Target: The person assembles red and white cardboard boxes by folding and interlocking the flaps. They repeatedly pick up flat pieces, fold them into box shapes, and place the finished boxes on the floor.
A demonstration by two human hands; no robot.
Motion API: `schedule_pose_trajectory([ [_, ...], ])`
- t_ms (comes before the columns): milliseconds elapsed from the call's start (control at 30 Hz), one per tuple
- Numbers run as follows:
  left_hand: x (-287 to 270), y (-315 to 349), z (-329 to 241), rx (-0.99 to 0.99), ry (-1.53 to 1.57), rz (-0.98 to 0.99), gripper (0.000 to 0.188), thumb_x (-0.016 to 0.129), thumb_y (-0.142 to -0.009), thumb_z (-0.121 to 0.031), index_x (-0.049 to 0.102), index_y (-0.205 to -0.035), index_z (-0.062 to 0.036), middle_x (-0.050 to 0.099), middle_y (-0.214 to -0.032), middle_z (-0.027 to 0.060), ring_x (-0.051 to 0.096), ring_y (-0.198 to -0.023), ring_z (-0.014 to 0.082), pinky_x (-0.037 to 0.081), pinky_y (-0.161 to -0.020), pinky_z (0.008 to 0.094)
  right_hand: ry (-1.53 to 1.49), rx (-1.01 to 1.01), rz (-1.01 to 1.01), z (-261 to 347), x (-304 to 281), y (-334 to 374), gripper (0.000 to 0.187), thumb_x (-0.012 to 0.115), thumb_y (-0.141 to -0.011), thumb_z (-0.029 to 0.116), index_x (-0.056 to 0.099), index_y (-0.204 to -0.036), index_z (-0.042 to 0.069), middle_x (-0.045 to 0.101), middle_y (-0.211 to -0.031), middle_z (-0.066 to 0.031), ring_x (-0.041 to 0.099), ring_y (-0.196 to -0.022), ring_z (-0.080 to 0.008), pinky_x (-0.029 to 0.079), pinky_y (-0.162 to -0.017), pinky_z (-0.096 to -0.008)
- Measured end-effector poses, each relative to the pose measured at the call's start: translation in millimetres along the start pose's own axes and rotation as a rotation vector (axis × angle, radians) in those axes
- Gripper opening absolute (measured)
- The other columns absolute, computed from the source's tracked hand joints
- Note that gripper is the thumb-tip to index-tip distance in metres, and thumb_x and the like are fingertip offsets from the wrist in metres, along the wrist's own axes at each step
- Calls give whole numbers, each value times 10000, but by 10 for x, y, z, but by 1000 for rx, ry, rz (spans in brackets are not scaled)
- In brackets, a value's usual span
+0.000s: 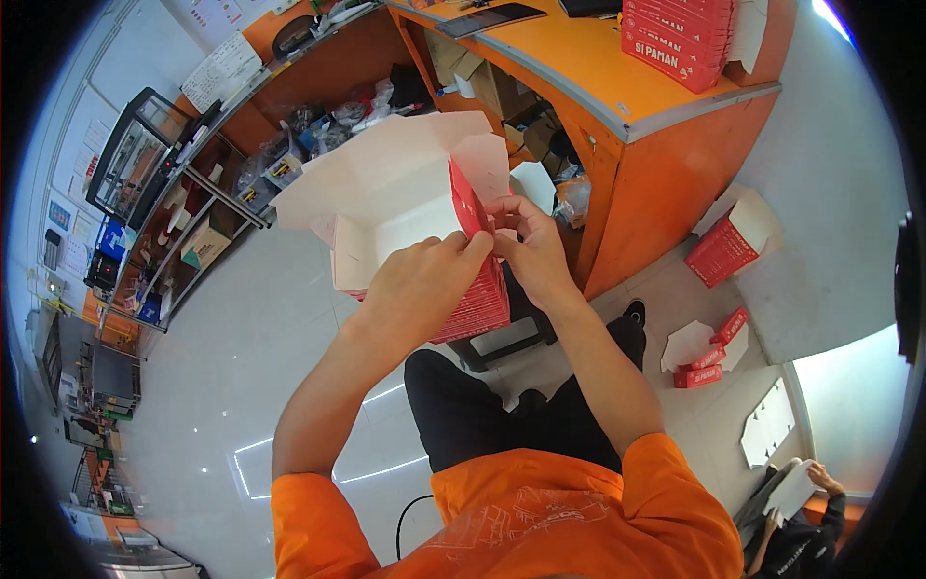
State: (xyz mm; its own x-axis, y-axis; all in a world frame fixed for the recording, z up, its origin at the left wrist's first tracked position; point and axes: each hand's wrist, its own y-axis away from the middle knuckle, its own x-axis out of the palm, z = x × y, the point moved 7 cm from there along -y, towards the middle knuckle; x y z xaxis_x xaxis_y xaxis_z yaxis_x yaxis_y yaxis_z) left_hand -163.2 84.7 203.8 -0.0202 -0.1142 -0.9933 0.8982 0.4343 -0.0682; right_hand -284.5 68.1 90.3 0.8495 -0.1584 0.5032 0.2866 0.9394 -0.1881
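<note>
A red and white cardboard food box (386,232) stands before me with its white inside facing up and its wide lid flap (395,159) raised at the far side. It tops a stack of nested red boxes (482,307) on a black stool (503,340). My left hand (420,285) lies over the near side of the box, its fingers closed on the upright red side panel (467,198). On the outer face of that panel, my right hand (531,246) pinches the cardboard with thumb and fingers. The fingertips of both hands nearly meet there, partly hidden.
An orange counter (617,164) at the far right bears stacked red boxes (675,43). More red boxes (728,241) and folded pieces (709,355) lie on the floor to the right. At lower right, another person (805,526) holds a white sheet (791,490). Shelving (207,207) stands left.
</note>
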Motion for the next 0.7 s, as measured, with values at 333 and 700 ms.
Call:
schedule_pose_trajectory([
  [333, 182, -33, 81, -48, 36, 291, 335, 615, -870, 1, 530, -1187, -66, 699, -967, 163, 694, -892, 356, 543, -746, 477, 398, -214, -1, 15, -62, 5, 354, 663, -782, -87, 640, -1123, 5, 621, -1132, -63, 634, -966, -172, 537, -863, -318],
  [700, 6, -365, 459, 390, -280, -351, 245, 647, -817, -67, 681, -1054, -116, 679, -1121, 24, 664, -988, 236, 590, -833, 352, 744, -248, 31, 331, 89, -99, 313, 729, -757, 42, 620, -1045, -18, 666, -990, -153, 679, -887, -282, 553, -836, -371],
])
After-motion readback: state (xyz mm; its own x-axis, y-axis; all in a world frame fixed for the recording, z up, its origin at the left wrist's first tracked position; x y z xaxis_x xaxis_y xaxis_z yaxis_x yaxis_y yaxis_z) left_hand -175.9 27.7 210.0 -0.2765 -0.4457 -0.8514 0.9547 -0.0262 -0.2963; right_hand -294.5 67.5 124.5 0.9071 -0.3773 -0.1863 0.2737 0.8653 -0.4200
